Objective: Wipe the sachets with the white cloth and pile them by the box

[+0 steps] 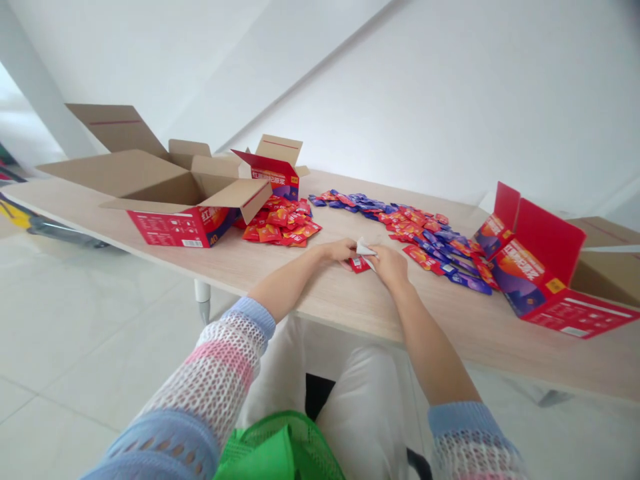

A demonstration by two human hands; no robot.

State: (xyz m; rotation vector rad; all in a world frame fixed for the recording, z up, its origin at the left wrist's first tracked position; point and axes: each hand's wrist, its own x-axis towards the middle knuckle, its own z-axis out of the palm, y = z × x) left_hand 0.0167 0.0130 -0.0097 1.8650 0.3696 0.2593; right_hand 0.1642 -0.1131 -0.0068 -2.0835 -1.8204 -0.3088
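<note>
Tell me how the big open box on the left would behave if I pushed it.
The box would likely slide rather than tip, since its body looks broad for its height. Its flaps would probably bend, being thin and splayed outward. Weight is hard to judge: its floor is hidden.

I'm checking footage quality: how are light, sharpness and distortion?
Head view throughout: light is bright and diffuse, shadows on the table faint; fine print on the red sachet by the left hand is too soft to read; the rightmost box looks skewed, perhaps lens distortion.
</note>
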